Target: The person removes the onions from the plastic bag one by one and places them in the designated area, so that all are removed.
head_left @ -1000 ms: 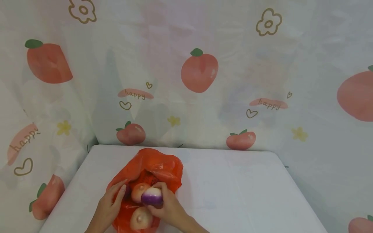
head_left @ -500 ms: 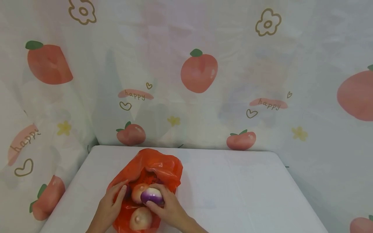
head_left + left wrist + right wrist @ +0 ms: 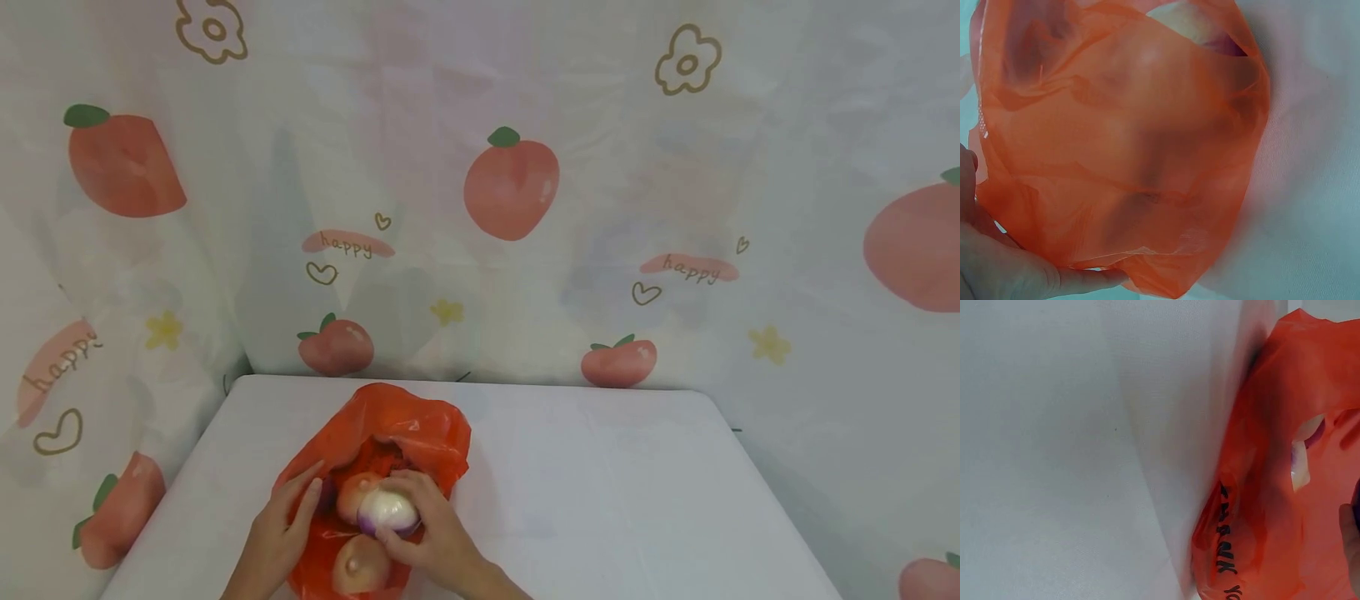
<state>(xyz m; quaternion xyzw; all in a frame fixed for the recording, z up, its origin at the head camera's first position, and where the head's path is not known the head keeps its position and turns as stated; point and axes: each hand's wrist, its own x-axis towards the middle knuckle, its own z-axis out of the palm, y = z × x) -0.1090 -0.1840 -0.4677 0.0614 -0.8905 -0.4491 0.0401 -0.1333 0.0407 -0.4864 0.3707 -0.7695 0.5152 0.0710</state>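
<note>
My right hand (image 3: 435, 525) grips a glossy round purple-and-white vegetable (image 3: 388, 510) over the opening of an orange-red plastic bag (image 3: 427, 417). At the bag's left rim, my left hand (image 3: 279, 521) holds the film between thumb and fingers. A dark purple round thing (image 3: 327, 493) shows beside its fingertips. Behind the held vegetable sits a tan onion (image 3: 352, 496), partly covered by it. Nearer me a second tan onion (image 3: 362, 565), its nub upward, lies in the bag. In the left wrist view the thumb (image 3: 1091, 280) lies along the bag's edge. Much of the contents is hidden under the film.
A white table (image 3: 600, 483) carries the bag on its left half. Behind and at the sides hangs a pale curtain (image 3: 420, 167) printed with peaches, hearts and flowers. Black lettering (image 3: 1225, 537) runs along the bag's side in the right wrist view.
The right hand has turned the purple-and-white vegetable, so its white part now faces up and its purple part shows only along the lower edge. The left hand and bag have hardly moved.
</note>
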